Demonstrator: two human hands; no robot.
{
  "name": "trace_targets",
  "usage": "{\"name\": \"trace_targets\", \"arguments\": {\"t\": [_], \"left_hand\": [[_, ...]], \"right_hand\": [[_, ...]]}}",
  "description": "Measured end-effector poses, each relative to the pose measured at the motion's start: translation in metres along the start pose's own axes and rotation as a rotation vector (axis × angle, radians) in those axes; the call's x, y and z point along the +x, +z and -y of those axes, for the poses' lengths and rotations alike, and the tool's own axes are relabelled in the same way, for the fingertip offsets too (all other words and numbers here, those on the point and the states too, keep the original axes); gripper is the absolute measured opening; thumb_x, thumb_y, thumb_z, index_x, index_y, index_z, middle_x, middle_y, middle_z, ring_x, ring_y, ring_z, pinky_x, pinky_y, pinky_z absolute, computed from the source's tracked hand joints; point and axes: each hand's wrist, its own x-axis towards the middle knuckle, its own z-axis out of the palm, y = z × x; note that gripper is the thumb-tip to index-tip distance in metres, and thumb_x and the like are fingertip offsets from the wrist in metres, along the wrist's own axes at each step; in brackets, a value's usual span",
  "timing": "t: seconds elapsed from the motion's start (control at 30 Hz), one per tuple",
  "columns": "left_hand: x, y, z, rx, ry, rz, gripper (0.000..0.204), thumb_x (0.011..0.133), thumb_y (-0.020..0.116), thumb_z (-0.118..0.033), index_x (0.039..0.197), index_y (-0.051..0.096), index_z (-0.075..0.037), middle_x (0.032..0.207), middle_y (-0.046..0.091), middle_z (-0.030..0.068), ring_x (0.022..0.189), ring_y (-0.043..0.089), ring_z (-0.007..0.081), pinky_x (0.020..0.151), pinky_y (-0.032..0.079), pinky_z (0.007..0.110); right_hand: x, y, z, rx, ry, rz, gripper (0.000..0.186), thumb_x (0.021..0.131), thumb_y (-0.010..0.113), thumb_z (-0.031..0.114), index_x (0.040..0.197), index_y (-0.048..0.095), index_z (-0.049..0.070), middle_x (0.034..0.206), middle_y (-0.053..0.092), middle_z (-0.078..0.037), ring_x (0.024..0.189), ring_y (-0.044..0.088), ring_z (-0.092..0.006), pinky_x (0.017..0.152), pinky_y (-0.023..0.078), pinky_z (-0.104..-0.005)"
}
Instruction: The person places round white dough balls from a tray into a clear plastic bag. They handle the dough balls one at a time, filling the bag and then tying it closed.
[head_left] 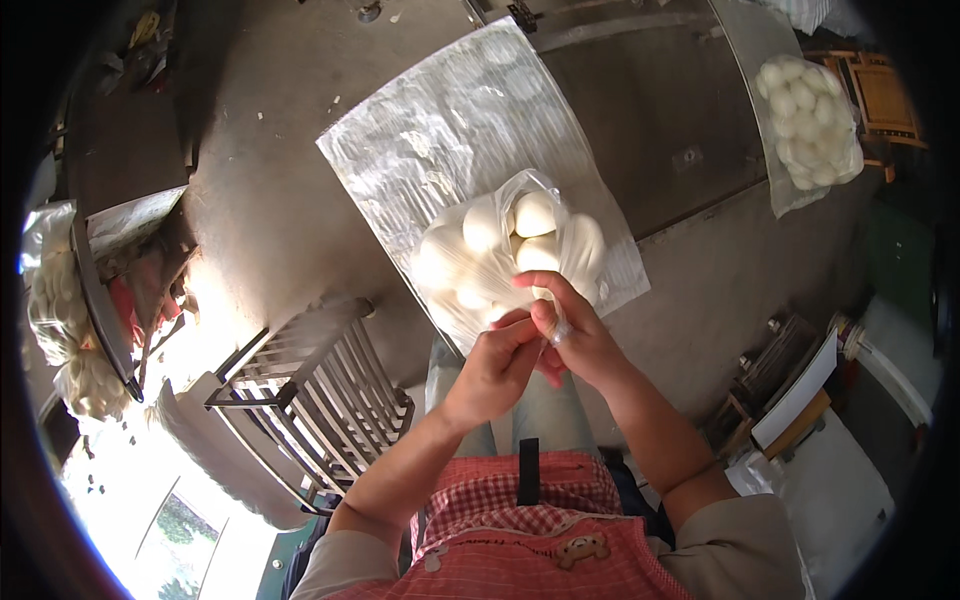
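Observation:
A clear plastic bag [478,262] of white, egg-shaped balls lies in front of me at the near end of a shiny plastic sheet [420,120]. Through its open top, several balls [535,215] show. My left hand [497,368] is closed at the near edge of the bag, its fingertips pinching gathered plastic. Right beside it, my right hand [578,335] also grips the bag's plastic, with thumb and forefinger curled around a twisted part. The fingertips of both hands nearly meet, and some fingers are hidden.
The plastic sheet covers part of a dark table [640,110]. Another filled bag [808,125] lies at the far right by a wooden chair [882,95]. More filled bags [62,310] are at the left edge. A slatted chair [310,400] stands near my left arm.

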Motion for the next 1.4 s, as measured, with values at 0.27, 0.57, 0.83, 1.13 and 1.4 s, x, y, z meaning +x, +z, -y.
{"name": "trace_targets", "arguments": {"t": [0.27,0.57,0.83,1.13,1.4], "left_hand": [[0.051,-0.146,0.102,0.002,-0.311,-0.586,0.021,0.072,0.068,0.001,0.090,0.058,-0.001,0.081,0.060,0.0089,0.059,0.055,0.0159,0.066,0.047,0.027],[0.057,-0.146,0.086,-1.003,-0.358,-0.739,0.021,0.082,0.047,-0.007,0.062,0.040,-0.009,0.051,0.039,0.0025,0.050,0.041,0.0158,0.076,0.046,0.040],[0.032,-0.041,0.047,-0.250,-0.540,-0.045,0.037,0.090,0.043,-0.015,0.120,0.050,0.005,0.056,0.052,0.0026,0.048,0.053,0.0129,0.071,0.049,0.029],[0.031,-0.126,0.149,-0.149,-0.014,-0.477,0.011,0.077,0.067,-0.006,0.084,0.060,0.000,0.079,0.061,0.0049,0.078,0.057,0.0114,0.069,0.047,0.024],[0.026,-0.110,0.124,-0.587,-0.054,-0.064,0.016,0.085,0.046,-0.013,0.071,0.052,-0.009,0.066,0.049,-0.0002,0.062,0.044,0.0118,0.067,0.041,0.029]], "right_hand": [[0.040,-0.117,-0.120,0.258,-0.109,-0.400,0.028,0.078,0.067,0.005,0.097,0.046,0.007,0.080,0.061,-0.007,0.078,0.062,-0.0203,0.068,0.050,-0.0341],[0.075,-0.149,-0.108,0.144,0.039,0.154,0.014,0.080,0.051,0.009,0.089,0.057,0.000,0.059,0.054,-0.006,0.051,0.050,-0.0156,0.056,0.046,-0.0330],[0.067,-0.074,-0.099,0.505,0.070,0.331,0.065,0.089,0.058,0.034,0.138,0.031,0.000,0.109,0.058,-0.008,0.109,0.055,-0.0201,0.090,0.046,-0.0359],[0.085,-0.116,-0.159,0.356,-0.018,-0.134,0.010,0.079,0.061,0.004,0.073,0.055,0.009,0.061,0.050,0.004,0.052,0.045,-0.0085,0.052,0.044,-0.0321],[0.017,-0.082,-0.150,0.097,-0.193,-0.391,0.014,0.080,0.060,0.013,0.089,0.053,0.004,0.072,0.056,-0.003,0.061,0.054,-0.0133,0.057,0.047,-0.0299]]}}
